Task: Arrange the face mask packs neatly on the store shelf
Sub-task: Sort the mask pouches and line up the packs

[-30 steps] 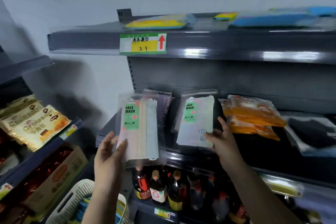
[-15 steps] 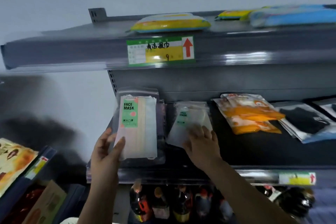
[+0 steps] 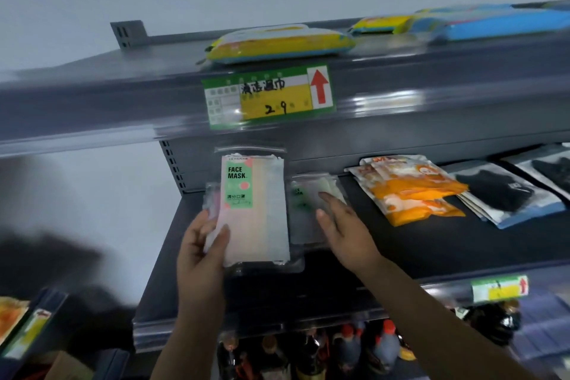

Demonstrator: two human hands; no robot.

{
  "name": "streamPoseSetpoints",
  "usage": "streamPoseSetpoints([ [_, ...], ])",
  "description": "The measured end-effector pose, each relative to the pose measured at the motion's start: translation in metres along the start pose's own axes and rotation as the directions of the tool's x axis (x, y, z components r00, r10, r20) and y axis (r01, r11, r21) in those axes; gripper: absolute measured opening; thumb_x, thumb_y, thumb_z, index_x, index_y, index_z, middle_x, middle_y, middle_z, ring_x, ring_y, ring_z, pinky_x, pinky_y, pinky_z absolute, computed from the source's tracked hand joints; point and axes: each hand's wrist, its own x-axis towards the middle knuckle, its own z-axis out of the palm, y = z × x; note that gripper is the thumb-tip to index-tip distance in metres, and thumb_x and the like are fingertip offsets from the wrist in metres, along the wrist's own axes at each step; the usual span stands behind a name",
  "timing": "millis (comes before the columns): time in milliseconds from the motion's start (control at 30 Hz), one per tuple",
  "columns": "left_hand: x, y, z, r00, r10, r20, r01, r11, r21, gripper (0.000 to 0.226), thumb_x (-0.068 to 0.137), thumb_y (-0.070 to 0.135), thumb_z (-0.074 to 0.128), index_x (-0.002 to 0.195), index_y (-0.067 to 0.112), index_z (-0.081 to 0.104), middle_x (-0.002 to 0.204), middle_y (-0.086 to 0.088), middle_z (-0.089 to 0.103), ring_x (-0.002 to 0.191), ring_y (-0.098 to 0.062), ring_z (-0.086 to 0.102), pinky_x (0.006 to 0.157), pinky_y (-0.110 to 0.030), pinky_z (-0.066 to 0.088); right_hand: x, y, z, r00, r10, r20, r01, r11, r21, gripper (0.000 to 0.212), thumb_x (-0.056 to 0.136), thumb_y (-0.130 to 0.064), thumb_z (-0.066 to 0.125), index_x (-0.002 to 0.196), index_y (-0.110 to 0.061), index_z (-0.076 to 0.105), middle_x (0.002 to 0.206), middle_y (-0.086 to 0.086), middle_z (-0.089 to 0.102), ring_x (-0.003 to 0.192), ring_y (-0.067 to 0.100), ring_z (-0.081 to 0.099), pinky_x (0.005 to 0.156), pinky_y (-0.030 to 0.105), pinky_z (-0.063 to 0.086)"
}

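One clear plastic face mask pack with a green label (image 3: 253, 210) is held upright by the left hand (image 3: 200, 244), thumb pinching its front. A second see-through pack (image 3: 308, 210) lies flat on the dark grey shelf (image 3: 401, 244), touched by the spread right hand (image 3: 342, 222). One is laid; one is left.

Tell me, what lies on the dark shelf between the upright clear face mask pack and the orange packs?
In the head view, a second clear face mask pack lies flat there, under the right hand.
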Motion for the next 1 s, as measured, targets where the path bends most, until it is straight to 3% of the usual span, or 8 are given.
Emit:
streamPoseSetpoints([
  [67, 0.001, -0.006, 0.021, 0.999, -0.033, 0.016, 0.033, 0.999, 0.006, 0.042, 0.090, 0.002, 0.053, 0.131, 0.013, 0.048, 0.112, -0.005, 0.066, 0.099, -0.021, 0.066, 0.087, -0.041, 0.055, -0.015, -0.012, -0.007, 0.998, -0.025, -0.064, 0.044, 0.949, 0.311, 0.052, 0.092, -0.042, 0.044, 0.141, -0.027, 0.033, 0.141, -0.017, 0.038, 0.130, 0.002, 0.036, 0.108, 0.020, 0.030],
  [133, 0.003, -0.017, 0.040, 0.998, -0.055, 0.018, 0.055, 0.998, 0.015, 0.041, 0.090, 0.007, 0.055, 0.130, 0.014, 0.049, 0.120, -0.008, 0.063, 0.109, -0.028, 0.062, 0.095, -0.048, 0.049, -0.024, -0.016, -0.013, 0.995, -0.059, -0.080, 0.085, 0.926, 0.369, 0.061, 0.082, -0.053, 0.048, 0.137, -0.034, 0.032, 0.135, -0.025, 0.037, 0.126, -0.003, 0.039, 0.104, 0.015, 0.035],
  [333, 0.010, -0.048, 0.074, 0.991, -0.114, 0.066, 0.107, 0.990, 0.093, 0.033, 0.090, 0.001, 0.054, 0.122, 0.005, 0.052, 0.104, -0.004, 0.064, 0.104, -0.027, 0.058, 0.095, -0.044, 0.045, -0.020, 0.007, -0.027, 0.991, -0.135, 0.008, 0.135, 0.991, 0.008, 0.071, 0.078, -0.047, 0.068, 0.140, -0.028, 0.039, 0.149, -0.008, 0.026, 0.134, -0.006, 0.015, 0.109, 0.013, 0.020],
  [400, 0.014, -0.053, 0.079, 0.982, -0.072, 0.172, 0.020, 0.957, 0.290, 0.034, 0.086, -0.005, 0.056, 0.119, 0.001, 0.054, 0.102, -0.005, 0.065, 0.100, -0.025, 0.062, 0.089, -0.033, 0.048, -0.019, 0.017, -0.027, 0.992, -0.114, 0.063, 0.119, 0.989, -0.083, 0.071, 0.082, -0.045, 0.065, 0.143, -0.027, 0.034, 0.154, -0.001, 0.020, 0.139, 0.000, 0.014, 0.111, 0.016, 0.020],
  [533, 0.012, -0.059, 0.081, 0.928, -0.035, 0.370, -0.262, 0.645, 0.718, 0.047, 0.079, 0.002, 0.063, 0.123, 0.009, 0.048, 0.119, -0.003, 0.057, 0.109, -0.021, 0.057, 0.092, -0.027, 0.044, -0.018, 0.036, -0.017, 0.984, 0.011, 0.179, 0.048, 0.947, -0.317, 0.077, 0.086, -0.063, 0.037, 0.150, -0.027, 0.014, 0.159, 0.003, 0.010, 0.147, 0.024, 0.012, 0.117, 0.033, 0.025],
  [700, 0.001, -0.065, 0.087, 0.892, -0.113, 0.438, -0.375, 0.357, 0.856, 0.044, 0.086, 0.014, 0.056, 0.129, 0.012, 0.049, 0.126, -0.007, 0.058, 0.118, -0.024, 0.052, 0.103, -0.036, 0.039, -0.013, 0.037, -0.010, 0.950, 0.012, 0.311, 0.155, 0.849, -0.505, 0.089, 0.069, -0.067, 0.001, 0.149, -0.029, 0.016, 0.159, 0.000, 0.012, 0.146, 0.022, 0.013, 0.119, 0.037, 0.013],
  [833, 0.004, -0.069, 0.094, 0.881, -0.079, 0.466, -0.443, 0.205, 0.873, 0.032, 0.087, 0.024, 0.056, 0.115, 0.009, 0.056, 0.120, -0.008, 0.061, 0.115, -0.028, 0.051, 0.100, -0.035, 0.039, 0.010, 0.036, -0.012, 0.930, 0.060, 0.363, 0.159, 0.824, -0.544, 0.061, 0.096, -0.046, 0.030, 0.150, -0.024, 0.012, 0.160, 0.004, 0.006, 0.146, 0.027, 0.009, 0.119, 0.040, 0.011],
  [1000, 0.014, -0.069, 0.104, 0.833, -0.030, 0.553, -0.553, -0.090, 0.828, 0.029, 0.072, 0.031, 0.052, 0.092, 0.012, 0.061, 0.097, -0.010, 0.067, 0.092, -0.037, 0.063, 0.079, -0.042, 0.051, 0.007, 0.031, -0.043, 0.946, -0.007, 0.325, 0.198, 0.805, -0.559, 0.063, 0.090, -0.029, 0.049, 0.146, -0.012, 0.025, 0.152, 0.012, 0.026, 0.140, 0.032, 0.025, 0.112, 0.045, 0.026],
])
